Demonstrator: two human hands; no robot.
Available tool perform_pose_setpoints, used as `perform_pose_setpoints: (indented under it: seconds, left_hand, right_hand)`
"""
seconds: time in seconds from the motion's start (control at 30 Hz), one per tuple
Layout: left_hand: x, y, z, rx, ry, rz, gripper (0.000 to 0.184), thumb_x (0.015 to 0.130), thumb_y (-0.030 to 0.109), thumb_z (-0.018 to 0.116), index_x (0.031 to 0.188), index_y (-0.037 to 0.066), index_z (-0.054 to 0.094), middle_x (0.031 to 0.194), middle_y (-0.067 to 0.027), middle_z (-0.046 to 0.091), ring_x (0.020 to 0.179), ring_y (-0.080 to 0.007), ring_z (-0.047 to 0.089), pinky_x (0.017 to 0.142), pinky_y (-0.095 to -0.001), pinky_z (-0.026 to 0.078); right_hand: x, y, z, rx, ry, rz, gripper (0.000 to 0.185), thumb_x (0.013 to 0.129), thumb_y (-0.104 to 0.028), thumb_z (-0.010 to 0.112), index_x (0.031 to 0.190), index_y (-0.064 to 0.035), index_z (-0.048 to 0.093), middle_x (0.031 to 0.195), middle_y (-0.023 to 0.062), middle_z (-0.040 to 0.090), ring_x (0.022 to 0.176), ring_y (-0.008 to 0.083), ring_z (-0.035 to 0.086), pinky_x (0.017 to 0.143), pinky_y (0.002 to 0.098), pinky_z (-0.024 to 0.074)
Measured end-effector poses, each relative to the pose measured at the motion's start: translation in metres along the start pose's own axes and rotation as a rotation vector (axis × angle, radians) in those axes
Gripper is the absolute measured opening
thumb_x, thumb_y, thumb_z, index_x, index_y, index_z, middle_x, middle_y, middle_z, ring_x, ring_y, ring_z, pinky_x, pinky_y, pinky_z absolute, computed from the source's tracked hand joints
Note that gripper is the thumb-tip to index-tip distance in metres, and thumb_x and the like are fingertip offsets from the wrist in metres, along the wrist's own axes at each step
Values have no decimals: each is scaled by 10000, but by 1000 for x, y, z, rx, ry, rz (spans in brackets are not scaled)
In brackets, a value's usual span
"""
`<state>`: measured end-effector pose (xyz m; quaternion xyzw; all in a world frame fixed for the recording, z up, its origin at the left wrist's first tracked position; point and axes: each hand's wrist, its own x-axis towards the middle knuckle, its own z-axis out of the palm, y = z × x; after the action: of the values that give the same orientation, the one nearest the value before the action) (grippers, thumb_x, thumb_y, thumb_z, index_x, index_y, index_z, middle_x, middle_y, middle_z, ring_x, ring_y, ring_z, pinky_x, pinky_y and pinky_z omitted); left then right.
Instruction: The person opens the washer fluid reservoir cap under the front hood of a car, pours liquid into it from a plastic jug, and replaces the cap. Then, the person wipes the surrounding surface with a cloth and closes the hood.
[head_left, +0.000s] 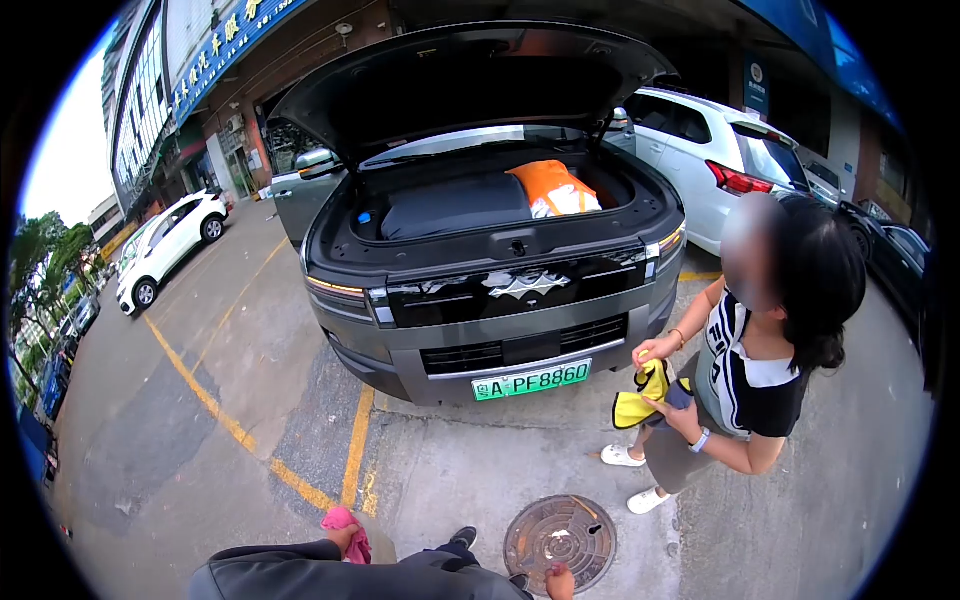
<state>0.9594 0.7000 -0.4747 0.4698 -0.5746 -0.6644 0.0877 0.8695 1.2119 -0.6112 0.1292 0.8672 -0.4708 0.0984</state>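
At the bottom, my left hand (345, 538) is closed around a bunched pink cloth (360, 550), which hangs beside my dark sleeve. My right hand (560, 583) is low at the bottom edge, in front of the round manhole cover (558, 538); its fingers look curled, and whatever they may hold is hidden. Ahead stands a dark grey car (400, 345) with its hood (470, 85) raised. In its front compartment lie a large dark bag (455, 205) and an orange and white bag (555, 188).
On the right a person (740, 370) holds a yellow and grey cloth (650, 395) in both hands. White cars stand at the left (175, 240) and behind the person (690, 145). Yellow lines (215, 405) mark the pavement.
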Motion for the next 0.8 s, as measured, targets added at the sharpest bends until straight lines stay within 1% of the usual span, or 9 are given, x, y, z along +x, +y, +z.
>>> perform_pose_setpoints:
  seconds: [0.07, 0.13, 0.3, 0.4, 0.47, 0.57, 0.63, 0.7, 0.8]
  left_hand:
    - [6, -2, -2, 136, -5, -65, 208, 825, 167, 645, 963, 19, 596, 876, -87, 650, 776, -213, 653, 694, -362, 545]
    - [35, -24, -10, 108, -23, -19, 216, 824, 171, 647, 965, 15, 599, 881, -98, 652, 786, -226, 659, 703, -373, 547]
    - [76, -58, -22, 320, -14, 114, 429, 695, 325, 739, 935, -22, 659, 906, -133, 671, 822, -217, 653, 710, -362, 516]
    - [12, -6, 10, 261, 72, -7, 420, 692, 316, 740, 927, -23, 659, 877, -124, 673, 794, -222, 656, 696, -364, 518]
    - [35, -28, 3, 203, 71, 23, 421, 692, 316, 740, 927, -24, 657, 877, -123, 673, 778, -223, 655, 690, -363, 519]
    - [38, -37, 4, 132, 70, 61, 416, 692, 315, 739, 919, -23, 658, 872, -122, 674, 765, -221, 651, 690, -360, 517]
    - [37, -38, 4, 113, 70, 67, 410, 692, 316, 739, 911, -21, 659, 866, -122, 674, 768, -217, 649, 696, -357, 514]
    - [66, -67, -9, 181, 99, 88, 397, 693, 319, 737, 895, -15, 664, 859, -125, 674, 780, -210, 646, 709, -354, 507]
    - [41, -53, -3, 200, 60, 105, 394, 690, 330, 737, 880, -9, 670, 855, -131, 673, 789, -207, 645, 718, -354, 499]
  right_hand:
    - [0, 1, 3, -34, 37, -7, 310, 759, -228, 594, 1002, -39, 634, 819, 180, 676, 812, 349, 661, 738, 429, 511]
    - [4, 5, 7, -35, 31, 14, 327, 751, -248, 592, 998, -39, 642, 830, 190, 677, 825, 364, 656, 748, 438, 509]
    - [11, 11, 8, -37, 32, -21, 320, 747, -248, 605, 995, -48, 641, 805, 180, 675, 811, 355, 659, 742, 427, 512]
    - [14, 18, 10, -35, 43, -46, 303, 751, -232, 606, 993, -52, 634, 805, 174, 677, 802, 351, 661, 734, 421, 513]
    - [16, 16, 7, -32, 53, -66, 294, 754, -223, 605, 992, -53, 632, 806, 172, 678, 797, 348, 662, 730, 419, 514]
    - [17, 12, 1, 89, -57, 14, 286, 760, -215, 603, 995, -56, 634, 808, 172, 678, 794, 343, 663, 727, 417, 515]
    - [19, 12, 1, 21, -15, -51, 283, 762, -219, 600, 991, -57, 637, 802, 175, 676, 796, 342, 664, 726, 417, 515]
    - [25, 17, 3, -26, -3, -77, 292, 764, -228, 597, 995, -55, 639, 807, 176, 677, 804, 344, 663, 733, 420, 514]
    - [36, 31, 9, -117, 2, -113, 316, 768, -255, 589, 1004, -51, 643, 825, 180, 677, 827, 348, 659, 748, 428, 510]
